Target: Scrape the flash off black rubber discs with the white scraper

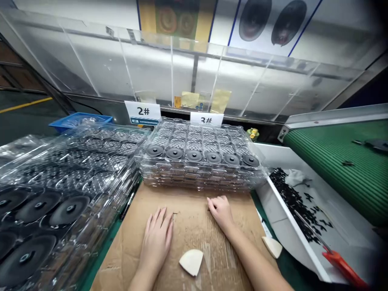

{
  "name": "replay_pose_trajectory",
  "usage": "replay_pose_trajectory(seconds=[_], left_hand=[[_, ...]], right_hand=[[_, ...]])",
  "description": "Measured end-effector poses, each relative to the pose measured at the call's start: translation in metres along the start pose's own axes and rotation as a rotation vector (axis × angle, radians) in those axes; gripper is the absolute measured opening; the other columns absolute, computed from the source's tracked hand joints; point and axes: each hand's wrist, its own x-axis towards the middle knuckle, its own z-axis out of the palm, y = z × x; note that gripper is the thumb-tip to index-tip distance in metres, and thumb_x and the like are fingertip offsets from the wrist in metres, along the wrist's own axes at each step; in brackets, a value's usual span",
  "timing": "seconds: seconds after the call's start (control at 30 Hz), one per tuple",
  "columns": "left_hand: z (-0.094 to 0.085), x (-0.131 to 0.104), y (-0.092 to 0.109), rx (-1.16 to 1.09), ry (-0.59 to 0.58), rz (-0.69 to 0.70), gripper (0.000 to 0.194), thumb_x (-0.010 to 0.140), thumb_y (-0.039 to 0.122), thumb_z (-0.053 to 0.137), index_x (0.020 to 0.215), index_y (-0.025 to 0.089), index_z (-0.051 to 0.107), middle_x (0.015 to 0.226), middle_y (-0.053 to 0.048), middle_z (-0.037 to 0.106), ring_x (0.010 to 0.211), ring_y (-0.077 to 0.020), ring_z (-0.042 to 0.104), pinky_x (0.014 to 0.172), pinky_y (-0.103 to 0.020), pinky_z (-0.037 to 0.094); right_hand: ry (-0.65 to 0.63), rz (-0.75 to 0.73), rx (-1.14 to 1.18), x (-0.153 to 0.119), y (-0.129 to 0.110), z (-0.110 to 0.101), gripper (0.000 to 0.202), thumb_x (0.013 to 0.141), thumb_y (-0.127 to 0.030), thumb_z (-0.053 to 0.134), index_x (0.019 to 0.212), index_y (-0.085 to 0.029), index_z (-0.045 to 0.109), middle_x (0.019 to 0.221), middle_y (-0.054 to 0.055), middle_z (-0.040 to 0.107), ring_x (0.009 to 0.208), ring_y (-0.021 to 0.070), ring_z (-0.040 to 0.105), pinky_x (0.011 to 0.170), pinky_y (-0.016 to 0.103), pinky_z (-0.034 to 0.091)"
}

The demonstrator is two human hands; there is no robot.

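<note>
My left hand [157, 238] lies flat on a brown cardboard sheet [188, 210], fingers apart, holding nothing. On the right part of the cardboard rests my right hand [220, 210], its fingers curled in; whether anything is inside them is hidden. Between my forearms sits a cream wedge-shaped piece [191, 262]. Another cream wedge [272, 246] lies at the cardboard's right edge. Just beyond my hands stands a stack of clear plastic trays [200, 171], with a front row of round black parts [194, 155] in the top tray.
More stacked clear trays with large black round parts [65, 210] fill the left. A white bin [281, 218] with small black pieces and a red-handled tool [342, 264] stands right, beside a green ribbed belt [342, 161]. Behind are a blue basket [72, 121] and number signs [144, 112].
</note>
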Motion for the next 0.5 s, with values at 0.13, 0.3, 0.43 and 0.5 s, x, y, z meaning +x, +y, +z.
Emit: replay_pose_trajectory(seconds=[0.13, 0.3, 0.43, 0.5], left_hand=[[-0.003, -0.007, -0.01, -0.076, 0.017, 0.06, 0.034, 0.086, 0.022, 0.038, 0.115, 0.02, 0.056, 0.126, -0.009, 0.052, 0.12, -0.024, 0.044, 0.098, -0.049, 0.039], [-0.005, -0.006, -0.011, -0.12, 0.041, 0.057, 0.032, 0.086, 0.021, 0.038, 0.11, 0.019, 0.058, 0.122, -0.01, 0.055, 0.117, -0.0246, 0.047, 0.096, -0.05, 0.039], [-0.005, -0.005, -0.009, -0.145, 0.045, 0.04, 0.03, 0.086, 0.02, 0.038, 0.108, 0.019, 0.059, 0.121, -0.011, 0.056, 0.116, -0.0248, 0.048, 0.097, -0.05, 0.038], [-0.005, -0.005, -0.01, -0.161, 0.043, 0.04, 0.03, 0.086, 0.021, 0.038, 0.105, 0.021, 0.061, 0.121, -0.01, 0.056, 0.116, -0.0246, 0.048, 0.097, -0.05, 0.038]], right_hand=[[-0.221, -0.116, -0.086, 0.009, -0.013, -0.027, 0.026, 0.082, -0.026, 0.054, 0.06, -0.013, 0.055, 0.061, -0.001, 0.056, 0.065, 0.0122, 0.053, 0.071, 0.031, 0.04], [-0.423, -0.268, -0.112, 0.017, -0.018, -0.112, 0.016, 0.067, -0.026, 0.07, 0.082, -0.023, 0.067, 0.074, 0.002, 0.065, 0.069, 0.0166, 0.058, 0.067, 0.032, 0.038], [-0.323, -0.238, -0.199, 0.024, 0.028, -0.205, 0.036, 0.079, -0.049, 0.053, 0.107, -0.028, 0.062, 0.094, 0.005, 0.066, 0.086, 0.0208, 0.058, 0.077, 0.041, 0.036], [-0.169, -0.129, -0.323, 0.017, 0.071, -0.249, 0.057, 0.068, -0.07, 0.047, 0.098, -0.027, 0.068, 0.086, 0.007, 0.068, 0.073, 0.0185, 0.06, 0.066, 0.038, 0.036]])
